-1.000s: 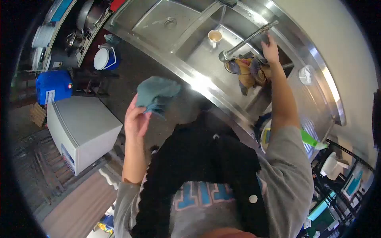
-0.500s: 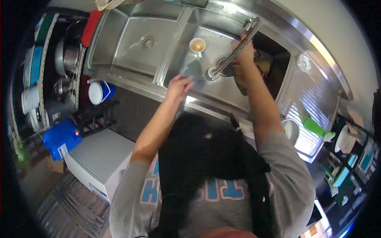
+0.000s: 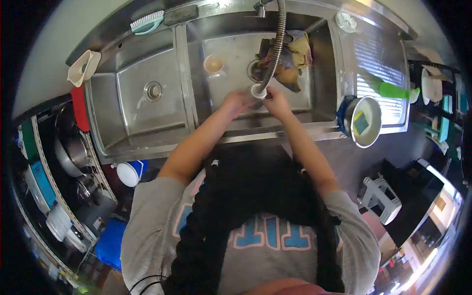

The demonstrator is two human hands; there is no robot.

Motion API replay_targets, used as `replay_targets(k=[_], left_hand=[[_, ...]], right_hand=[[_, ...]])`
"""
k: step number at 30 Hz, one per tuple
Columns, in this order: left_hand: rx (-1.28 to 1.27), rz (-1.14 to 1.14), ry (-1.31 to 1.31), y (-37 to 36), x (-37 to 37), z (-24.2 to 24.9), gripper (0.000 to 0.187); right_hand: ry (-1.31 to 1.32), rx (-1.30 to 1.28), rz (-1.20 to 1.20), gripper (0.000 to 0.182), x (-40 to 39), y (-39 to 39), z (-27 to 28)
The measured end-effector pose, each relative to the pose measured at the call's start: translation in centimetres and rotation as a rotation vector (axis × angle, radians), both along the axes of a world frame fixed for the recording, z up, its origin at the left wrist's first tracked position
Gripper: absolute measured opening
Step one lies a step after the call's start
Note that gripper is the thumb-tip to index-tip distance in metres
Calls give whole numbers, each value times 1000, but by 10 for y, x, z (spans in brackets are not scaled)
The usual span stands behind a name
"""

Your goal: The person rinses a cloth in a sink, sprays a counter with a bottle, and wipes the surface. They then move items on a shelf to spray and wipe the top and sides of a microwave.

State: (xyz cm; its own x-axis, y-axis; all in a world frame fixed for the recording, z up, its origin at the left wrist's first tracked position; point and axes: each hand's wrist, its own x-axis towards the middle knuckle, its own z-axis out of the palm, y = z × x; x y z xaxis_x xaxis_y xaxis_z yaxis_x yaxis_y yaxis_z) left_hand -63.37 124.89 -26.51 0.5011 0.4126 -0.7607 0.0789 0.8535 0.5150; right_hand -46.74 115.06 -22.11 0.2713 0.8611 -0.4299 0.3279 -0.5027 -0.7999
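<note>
My left hand (image 3: 236, 104) is low over the right sink basin (image 3: 300, 101), fingers closed at the edge of a translucent greyish thing (image 3: 252, 102) whose kind I cannot make out. My right hand (image 3: 277, 102) is on the other side, fingers curled in beside the spray head (image 3: 258, 90); what they grip is partly hidden. The spray head hangs from a coiled metal hose (image 3: 278, 46) just above the hands. A pale-rimmed cup (image 3: 214, 64) with a tan inside stands in the basin to the left. Crumpled brown and yellow pieces (image 3: 298, 51), perhaps rags, lie behind my right hand near the drain.
The left basin (image 3: 155, 113) has a drain strainer (image 3: 153, 90). A scrub brush (image 3: 147, 22) and a beige container (image 3: 83, 68) sit along the rim. To the right are a metal pot (image 3: 366, 122) with a sponge and a green bottle (image 3: 394, 91). Pans fill the left shelves.
My right hand has come from the back of the basin to the spray head. My left hand has moved right with the translucent thing. The view has turned and shifted.
</note>
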Motion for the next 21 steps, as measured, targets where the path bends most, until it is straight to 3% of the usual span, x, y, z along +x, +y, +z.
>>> replay_targets(k=[1,3,4,6,9,11,13,15,16,17,19,21], left_hand=[[15,-11,10,2,-4,13,16],[32,11,58,2,-19,10,17],[54,50,92,9,-22,9,18],[66,54,62,18,-33,31,19],[77,19,81,23,-54,51,20],[484,-145,237,31,-59,52,16],[509,-100,154,30,-62,55,14],[516,-57,88,25,-66,55,12],[537,-64,108,25,-64,52,10],[565,-70,127,28,-61,49,9],[596,-41,144,31,-56,33,9],[630,-8,156,38,-55,18,9]], right_hand=[[8,-2,-15,49,-8,-2,-5],[-1,-299,126,51,-19,0,-18],[-8,-286,119,51,-26,3,-29],[62,39,-56,56,-48,-8,-50],[51,-114,-72,53,-51,2,-30],[0,-74,-106,48,-50,11,-29],[-45,-48,-136,42,-45,16,-30],[193,-105,-75,30,-42,22,-22],[357,-78,-206,27,-51,23,-15],[361,-85,-207,27,-56,22,-21],[319,211,-153,25,-62,26,-41],[243,118,-121,25,-67,30,-13]])
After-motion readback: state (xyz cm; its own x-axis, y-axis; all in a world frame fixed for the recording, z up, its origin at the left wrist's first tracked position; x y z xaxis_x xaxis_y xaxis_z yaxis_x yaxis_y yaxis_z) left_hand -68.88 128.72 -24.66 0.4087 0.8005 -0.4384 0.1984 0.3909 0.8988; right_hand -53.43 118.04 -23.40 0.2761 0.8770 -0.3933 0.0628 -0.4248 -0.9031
